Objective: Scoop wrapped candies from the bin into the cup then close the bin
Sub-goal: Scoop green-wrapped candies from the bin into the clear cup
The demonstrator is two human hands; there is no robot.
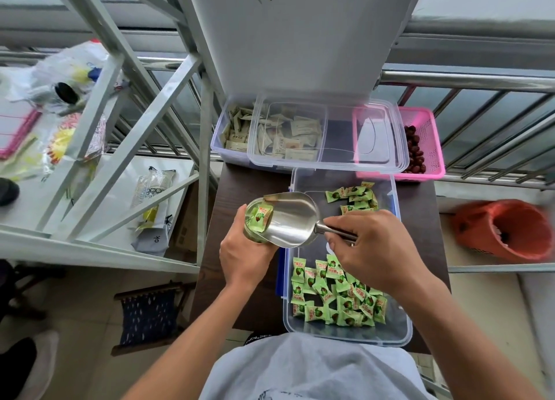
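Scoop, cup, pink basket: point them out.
scoop (289, 219), head view, on the bare inside of the metal bowl.
cup (255, 219), head view, on its clear mouth with candies inside.
pink basket (422, 123), head view, on its mesh wall.

pink basket (426, 147) (red fruit) — far right | orange bag (507, 228)

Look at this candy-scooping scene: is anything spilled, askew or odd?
Nothing spilled. The left hand holds the cup, the right hand tips the scoop into it. One oddity: the clear lid rests across the back bin and pink basket.
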